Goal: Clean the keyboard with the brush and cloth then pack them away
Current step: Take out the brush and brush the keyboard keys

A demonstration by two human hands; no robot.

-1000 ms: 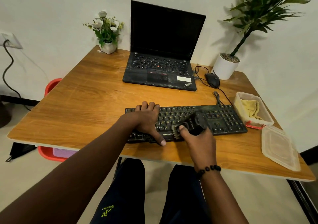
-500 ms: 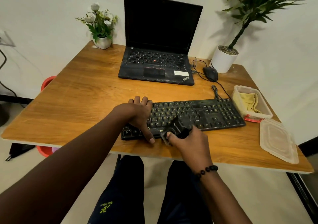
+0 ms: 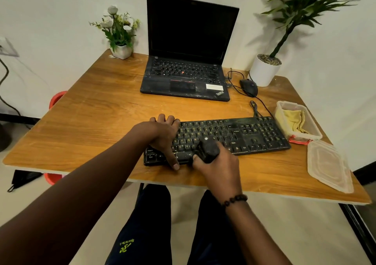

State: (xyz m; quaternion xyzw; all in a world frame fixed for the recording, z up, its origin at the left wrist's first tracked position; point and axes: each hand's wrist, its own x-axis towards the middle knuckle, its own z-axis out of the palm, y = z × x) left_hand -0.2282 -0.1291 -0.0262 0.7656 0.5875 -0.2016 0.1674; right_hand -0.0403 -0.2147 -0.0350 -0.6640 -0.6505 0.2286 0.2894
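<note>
left hand (image 3: 162,136) flat on left end of keyboard (image 3: 234,136), fingers spread, gripping nothing. right hand (image 3: 218,166) closed around black brush (image 3: 207,149), brush on near-left keys. keyboard on worktop (image 3: 91,122), near edge. yellow cloth (image 3: 295,120) in open container (image 3: 313,130), right of keyboard; lid (image 3: 327,165) nearer.

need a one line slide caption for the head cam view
Left hand steadies the black keyboard while the right hand works a dark brush along its near edge.
</note>
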